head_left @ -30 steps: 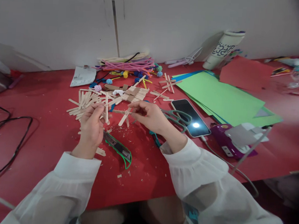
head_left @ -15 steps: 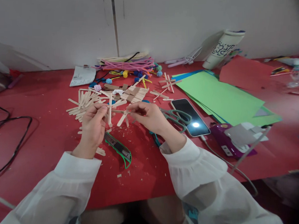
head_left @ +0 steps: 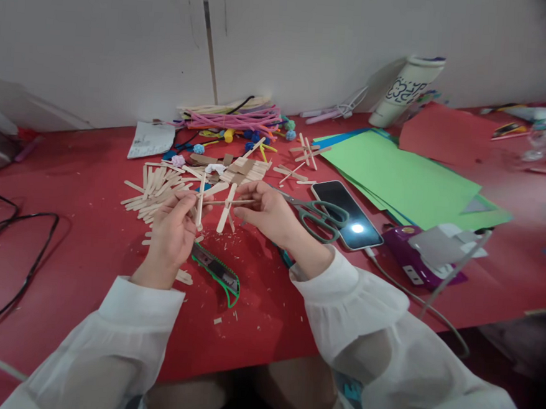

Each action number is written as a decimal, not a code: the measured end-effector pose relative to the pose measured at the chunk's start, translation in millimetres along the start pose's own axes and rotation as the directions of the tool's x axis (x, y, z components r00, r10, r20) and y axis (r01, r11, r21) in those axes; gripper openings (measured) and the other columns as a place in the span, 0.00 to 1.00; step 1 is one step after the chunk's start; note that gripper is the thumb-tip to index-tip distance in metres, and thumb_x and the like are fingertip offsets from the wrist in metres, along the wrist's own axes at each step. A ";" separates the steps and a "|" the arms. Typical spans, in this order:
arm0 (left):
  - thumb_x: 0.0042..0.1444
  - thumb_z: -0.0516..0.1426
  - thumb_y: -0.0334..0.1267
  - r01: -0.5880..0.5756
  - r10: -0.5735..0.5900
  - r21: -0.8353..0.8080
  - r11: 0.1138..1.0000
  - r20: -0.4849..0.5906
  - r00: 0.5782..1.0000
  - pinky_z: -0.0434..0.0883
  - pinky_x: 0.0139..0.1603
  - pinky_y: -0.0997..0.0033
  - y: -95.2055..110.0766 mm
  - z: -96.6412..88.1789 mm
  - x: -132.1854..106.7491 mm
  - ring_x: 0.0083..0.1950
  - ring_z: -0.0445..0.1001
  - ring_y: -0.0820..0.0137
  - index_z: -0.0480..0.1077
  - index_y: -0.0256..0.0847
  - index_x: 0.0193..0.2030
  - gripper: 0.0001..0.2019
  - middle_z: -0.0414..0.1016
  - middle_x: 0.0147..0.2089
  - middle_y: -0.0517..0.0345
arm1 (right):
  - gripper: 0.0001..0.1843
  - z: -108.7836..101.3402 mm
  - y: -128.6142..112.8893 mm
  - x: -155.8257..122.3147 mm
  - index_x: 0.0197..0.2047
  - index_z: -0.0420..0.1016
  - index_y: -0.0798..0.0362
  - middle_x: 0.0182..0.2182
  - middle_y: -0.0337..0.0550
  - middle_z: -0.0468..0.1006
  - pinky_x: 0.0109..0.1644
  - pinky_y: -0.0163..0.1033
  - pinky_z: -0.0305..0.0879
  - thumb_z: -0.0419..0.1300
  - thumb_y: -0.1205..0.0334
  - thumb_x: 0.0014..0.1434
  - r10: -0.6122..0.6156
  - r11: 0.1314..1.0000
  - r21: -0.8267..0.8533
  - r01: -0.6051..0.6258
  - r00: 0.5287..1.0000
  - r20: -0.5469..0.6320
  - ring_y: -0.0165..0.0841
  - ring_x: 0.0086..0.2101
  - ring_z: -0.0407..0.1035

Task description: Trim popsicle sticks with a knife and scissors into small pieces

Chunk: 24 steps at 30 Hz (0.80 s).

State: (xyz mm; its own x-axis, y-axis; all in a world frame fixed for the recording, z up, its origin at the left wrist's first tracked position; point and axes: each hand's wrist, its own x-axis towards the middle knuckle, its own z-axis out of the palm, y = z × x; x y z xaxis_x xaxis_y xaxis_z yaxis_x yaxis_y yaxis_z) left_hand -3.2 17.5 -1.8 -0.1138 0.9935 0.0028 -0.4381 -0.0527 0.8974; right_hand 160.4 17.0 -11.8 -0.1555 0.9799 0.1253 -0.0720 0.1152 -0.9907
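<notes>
Over the red table (head_left: 79, 228), both hands hold a small frame of wooden craft sticks (head_left: 219, 204): a thin horizontal stick with two upright flat sticks crossing it. My left hand (head_left: 171, 231) pinches the left end beside one upright stick. My right hand (head_left: 265, 211) pinches the right end near the other upright stick. Directly below the hands lies a green utility knife (head_left: 216, 273). Behind them a pile of loose craft sticks (head_left: 157, 187) is spread out.
Green-handled scissors (head_left: 321, 214) and a lit phone (head_left: 347, 214) lie right of my right hand. Green paper sheets (head_left: 396, 176), a purple glue gun (head_left: 418, 261) with its cord, pipe cleaners (head_left: 234, 119), pompoms and black cables (head_left: 12, 255) are also on the table.
Both hands have drawn closer together and lifted slightly. The stick frame has turned, so the right upright stick now stands steeper.
</notes>
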 end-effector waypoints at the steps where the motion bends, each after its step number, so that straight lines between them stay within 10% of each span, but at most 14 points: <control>1: 0.48 0.56 0.29 0.014 -0.014 -0.015 1.000 0.003 1.000 0.74 0.34 0.75 -0.1 -0.2 0.3 0.31 0.77 0.73 0.70 0.39 0.24 0.05 0.75 0.25 0.61 | 0.17 0.9 0.5 -0.1 0.37 0.60 0.52 0.31 0.36 0.73 0.38 0.37 0.67 0.62 0.69 0.44 0.034 0.999 0.021 -0.034 0.999 0.008 0.28 0.32 0.71; 24: 0.50 0.54 0.27 0.214 -0.222 -0.097 0.972 -0.072 0.972 0.73 0.33 0.80 1.5 -2.6 1.9 0.30 0.75 0.76 0.71 0.35 0.25 0.07 0.76 0.25 0.59 | 0.30 7.4 0.5 -3.9 0.51 0.56 0.53 0.22 0.29 0.69 0.32 0.34 0.65 0.59 0.78 0.45 0.269 0.959 0.062 -0.276 0.959 0.093 0.26 0.25 0.67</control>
State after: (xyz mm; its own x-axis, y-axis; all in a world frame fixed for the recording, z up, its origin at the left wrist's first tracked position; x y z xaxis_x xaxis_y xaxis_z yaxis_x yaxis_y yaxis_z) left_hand -6.4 19.1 -1.6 -0.0776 0.9706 -0.2280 -0.5367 0.1521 0.8299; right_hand 153.7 12.0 -12.4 -0.2598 0.9552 -0.1420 -0.0878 -0.1698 -0.9816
